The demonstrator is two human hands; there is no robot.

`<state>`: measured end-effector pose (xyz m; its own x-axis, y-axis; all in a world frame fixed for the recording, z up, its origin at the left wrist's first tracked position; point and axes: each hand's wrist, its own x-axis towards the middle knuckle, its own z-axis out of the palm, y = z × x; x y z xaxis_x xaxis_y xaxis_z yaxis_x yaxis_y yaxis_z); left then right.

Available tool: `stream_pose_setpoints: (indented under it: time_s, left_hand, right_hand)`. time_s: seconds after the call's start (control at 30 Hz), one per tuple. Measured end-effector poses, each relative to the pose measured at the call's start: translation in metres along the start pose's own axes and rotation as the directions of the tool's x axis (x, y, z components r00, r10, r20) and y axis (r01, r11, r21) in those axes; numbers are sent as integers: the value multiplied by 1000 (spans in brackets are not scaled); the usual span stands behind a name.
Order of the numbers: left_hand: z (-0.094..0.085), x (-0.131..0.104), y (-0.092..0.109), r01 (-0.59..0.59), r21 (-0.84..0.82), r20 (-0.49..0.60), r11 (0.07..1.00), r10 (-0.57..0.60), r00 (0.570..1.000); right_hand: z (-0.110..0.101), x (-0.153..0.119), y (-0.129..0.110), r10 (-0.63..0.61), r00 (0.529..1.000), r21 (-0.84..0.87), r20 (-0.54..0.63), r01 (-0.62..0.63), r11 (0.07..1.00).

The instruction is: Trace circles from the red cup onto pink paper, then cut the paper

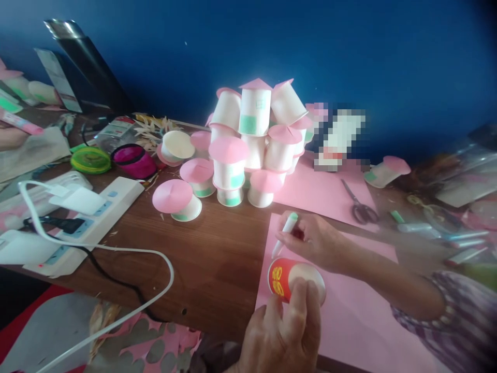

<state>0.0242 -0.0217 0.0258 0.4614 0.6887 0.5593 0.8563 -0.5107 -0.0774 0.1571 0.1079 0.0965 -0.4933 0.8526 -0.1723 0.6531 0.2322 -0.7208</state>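
My left hand (285, 331) presses its fingers on a red and white paper cup (281, 274) with yellow lettering. The cup looks upside down on a pink sheet (349, 311). Held between the fingers of my right hand (310, 241) is a white marker (285, 233) with a green end. Its lower end points down at the sheet, close beside the cup's rim; whether it touches cannot be told. Behind my hands stands a stack of white paper cups (255, 109) with pink cone tops and green patches.
A power strip (120, 199) with plugs and a white cable (171, 269) lies at left. Scissors (363, 210) rest on another pink sheet (310, 186). Markers (462, 241) are scattered at right. Another person's hand (11, 137) appears at the left edge. A blue wall (174, 62) stands behind.
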Motion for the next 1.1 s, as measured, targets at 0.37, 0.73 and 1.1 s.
stream_pose_setpoints:
  time_s: [0.37, 0.73, 1.1]
  left_hand:
    - [-1, 2, 1, 7, -6, 3, 1000, -7, 1000]
    - [4, 1, 5, 61, -5, -51, 998, -61, 997]
    - [5, 3, 9, 109, -33, -79, 994, -111, 991]
  right_hand:
    - [1, 2, 2, -15, 1000, -31, 5, 15, 999]
    - [2, 2, 2, 14, 999, -30, 28, -13, 999]
    - [4, 2, 4, 6, 1000, -48, 3, -5, 999]
